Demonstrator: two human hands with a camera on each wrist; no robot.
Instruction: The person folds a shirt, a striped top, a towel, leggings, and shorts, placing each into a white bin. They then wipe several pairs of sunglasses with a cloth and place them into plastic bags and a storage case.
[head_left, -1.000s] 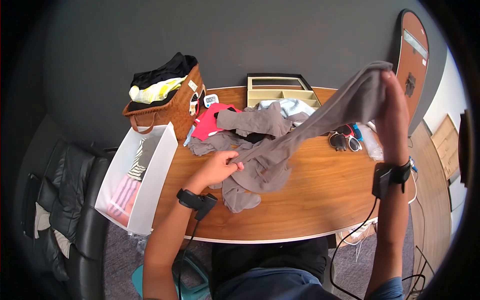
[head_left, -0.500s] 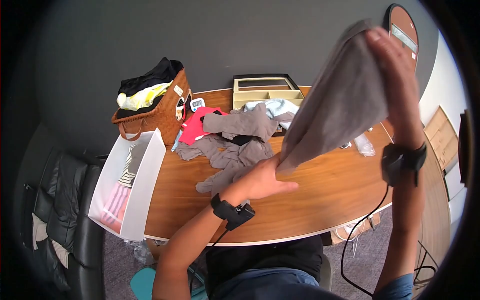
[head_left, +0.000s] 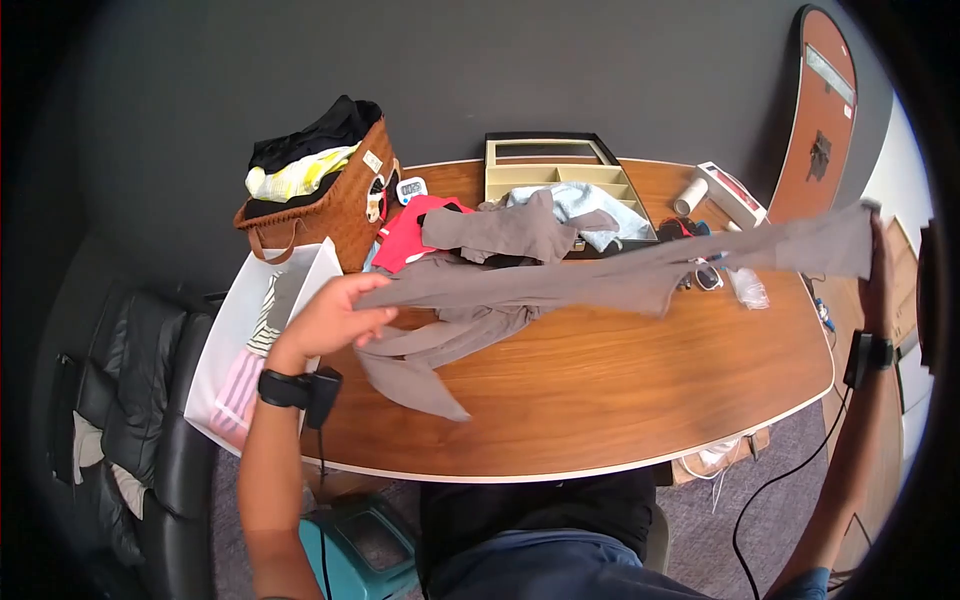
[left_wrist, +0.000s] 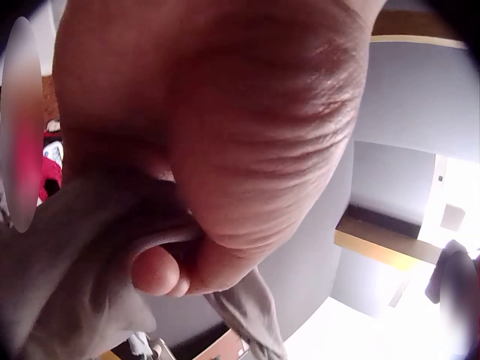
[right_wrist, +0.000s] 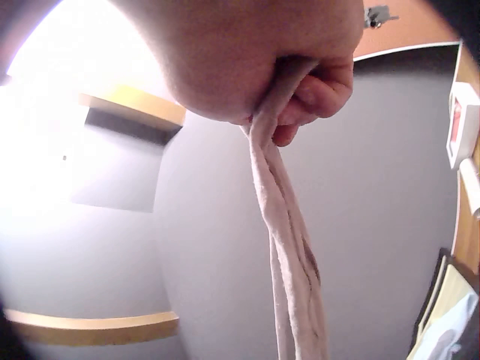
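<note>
A long, thin grey garment [head_left: 560, 285] stretches across the table between the two hands, one narrow end hanging down on the left side. My left hand [head_left: 335, 320] pinches it near the white box, and the left wrist view shows the grey cloth [left_wrist: 82, 262] bunched under the thumb and fingers. Far out to the right, my right hand [head_left: 878, 280] holds the other end up, past the table's right edge. In the right wrist view the fingers curl round the cloth [right_wrist: 281, 217], which hangs in narrow folds.
On the table [head_left: 620, 400] lie another grey cloth [head_left: 500, 230], red cloth [head_left: 410, 235], light blue cloth [head_left: 585, 210] and sunglasses [head_left: 708, 275]. A divided box [head_left: 520, 178] stands behind. At left are a white box [head_left: 325, 262] with folded clothes and a brown basket [head_left: 340, 225] of clothes.
The right hand has swung from high up out to the right and lower, drawing the grey garment out long. The left hand has shifted left, towards the white box.
</note>
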